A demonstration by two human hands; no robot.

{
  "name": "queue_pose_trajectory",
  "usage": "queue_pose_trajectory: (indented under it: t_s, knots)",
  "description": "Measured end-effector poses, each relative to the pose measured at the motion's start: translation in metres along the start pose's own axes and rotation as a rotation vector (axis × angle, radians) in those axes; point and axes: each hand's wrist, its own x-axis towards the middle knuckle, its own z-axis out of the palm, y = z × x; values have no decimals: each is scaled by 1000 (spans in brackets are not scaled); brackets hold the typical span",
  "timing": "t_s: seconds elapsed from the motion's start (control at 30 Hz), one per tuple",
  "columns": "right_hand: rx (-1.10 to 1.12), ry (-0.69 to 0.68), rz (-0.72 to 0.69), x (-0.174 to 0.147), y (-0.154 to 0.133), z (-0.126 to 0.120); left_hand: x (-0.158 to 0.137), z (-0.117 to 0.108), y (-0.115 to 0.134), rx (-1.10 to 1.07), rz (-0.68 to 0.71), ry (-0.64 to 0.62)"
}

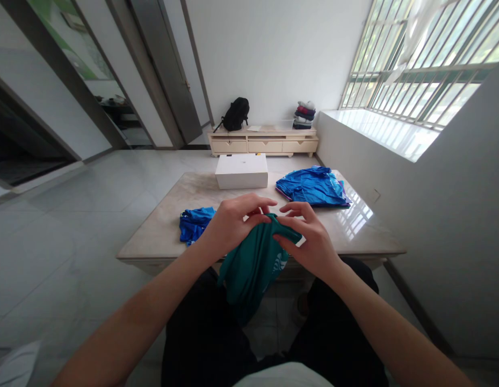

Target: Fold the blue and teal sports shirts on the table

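Note:
A dark green piece of clothing (249, 269) with a white print hangs from my two hands, over the table's front edge and down between my knees. My left hand (243, 215) pinches its top edge between thumb and fingers. Close beside it, my right hand (303, 228) grips the same edge on the right, with folds bunched under the fingers. Left of my left hand lies a crumpled blue garment (195, 223), partly hidden by my wrist. Beyond my right hand a blue garment (311, 185) lies spread over other clothing, with purple showing beneath.
A white box (241, 172) stands at the far side of the marble-topped table (156, 236). Behind it, a low cabinet (269, 145) carries a black backpack (236, 114) and a stack of folded clothes (304, 115). A wall and barred window (414, 70) are on the right.

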Motion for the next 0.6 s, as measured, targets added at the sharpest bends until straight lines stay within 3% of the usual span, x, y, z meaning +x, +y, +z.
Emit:
queue_pose_trajectory:
  t_s: [0.17, 0.37, 0.47, 0.6]
  knots:
    - [89, -258, 102, -2, 8, 5, 2, 4, 0, 34, 86, -30]
    - [-233, -651, 195, -2, 12, 2, -3, 3, -3, 64, 122, -46]
    - [-454, -742, 197, 0, 10, -9, -8, 1, -10, 72, 112, -80]
    - [-650, -719, 138, 10, 9, -36, -11, -5, -24, 79, 28, -93]
